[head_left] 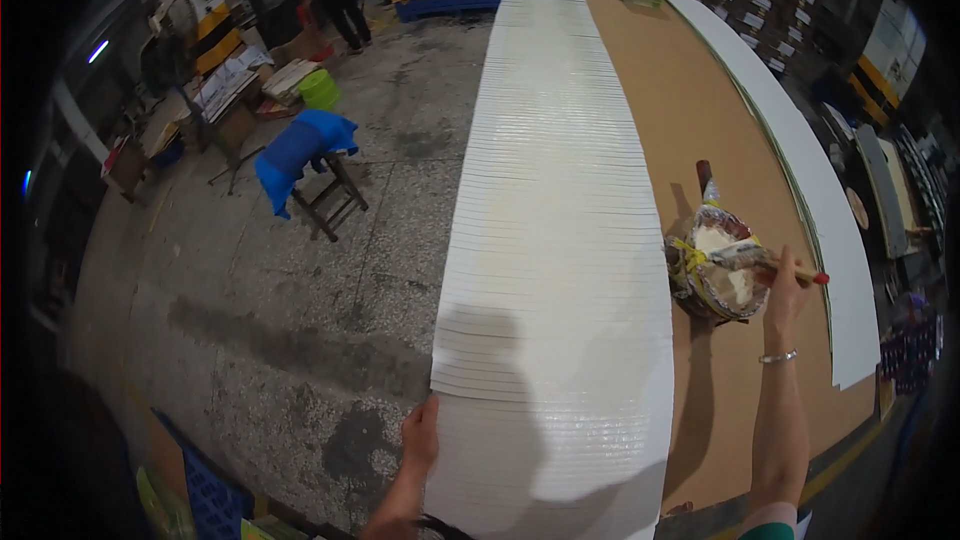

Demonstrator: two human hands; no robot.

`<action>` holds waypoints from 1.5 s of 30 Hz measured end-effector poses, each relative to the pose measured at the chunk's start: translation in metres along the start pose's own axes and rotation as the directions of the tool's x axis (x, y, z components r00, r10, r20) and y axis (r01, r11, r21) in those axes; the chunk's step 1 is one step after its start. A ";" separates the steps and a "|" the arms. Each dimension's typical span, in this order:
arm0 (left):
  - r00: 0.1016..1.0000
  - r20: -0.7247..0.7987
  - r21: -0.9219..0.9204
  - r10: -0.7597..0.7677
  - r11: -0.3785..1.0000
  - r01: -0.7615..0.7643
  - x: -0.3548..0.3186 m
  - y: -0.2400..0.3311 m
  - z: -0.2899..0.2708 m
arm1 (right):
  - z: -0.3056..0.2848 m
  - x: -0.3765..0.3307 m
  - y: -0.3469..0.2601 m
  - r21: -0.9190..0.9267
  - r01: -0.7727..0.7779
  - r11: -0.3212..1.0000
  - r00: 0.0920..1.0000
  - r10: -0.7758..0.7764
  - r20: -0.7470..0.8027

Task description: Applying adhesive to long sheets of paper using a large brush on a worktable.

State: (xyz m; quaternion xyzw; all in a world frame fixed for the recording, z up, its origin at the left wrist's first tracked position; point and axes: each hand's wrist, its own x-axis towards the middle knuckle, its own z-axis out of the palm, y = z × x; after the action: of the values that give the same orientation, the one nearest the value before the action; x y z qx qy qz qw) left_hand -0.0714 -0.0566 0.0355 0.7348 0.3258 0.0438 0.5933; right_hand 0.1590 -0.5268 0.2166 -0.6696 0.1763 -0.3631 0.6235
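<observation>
- A long row of overlapped white sheets [560,190] runs the length of the cardboard-covered bench [690,110]; no glue sheen is visible on it, so the coating looks hardly begun.
- The glue pot [715,265] stands right of the row.
- The right hand [785,290] has its fingers closed on a brush handle [808,275] at the pot.
- The left hand [420,435] pinches the near sheets' left edge.

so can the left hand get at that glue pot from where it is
Probably not without shifting: the left hand rests at the white sheets' left edge, the pot across them by the right hand.
</observation>
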 end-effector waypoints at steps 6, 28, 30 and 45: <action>0.996 0.016 -0.056 -0.082 0.995 0.083 -0.004 0.011 0.001 | -0.029 -0.028 -0.028 -0.011 0.050 0.999 0.999 -0.050 0.016; 0.229 0.964 -0.212 -0.132 0.134 0.968 -0.118 -0.098 -0.044 | -0.055 -0.333 -0.135 -0.070 -0.435 0.898 0.755 0.406 0.515; 0.171 0.985 -0.167 -0.029 0.118 0.979 -0.129 -0.081 -0.027 | -0.055 -0.342 -0.132 -0.136 -0.438 0.889 0.777 0.450 0.441; 0.356 0.931 -0.363 0.083 0.092 0.927 -0.154 -0.071 -0.023 | -0.128 -0.428 -0.111 -0.446 0.020 0.895 0.768 0.272 0.580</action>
State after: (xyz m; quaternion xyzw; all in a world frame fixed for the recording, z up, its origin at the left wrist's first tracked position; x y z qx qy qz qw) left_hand -0.2327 -0.1126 0.0284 -0.0007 0.1678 -0.3235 0.9312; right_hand -0.2433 -0.3047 0.2039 -0.8576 0.0783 -0.0271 0.5076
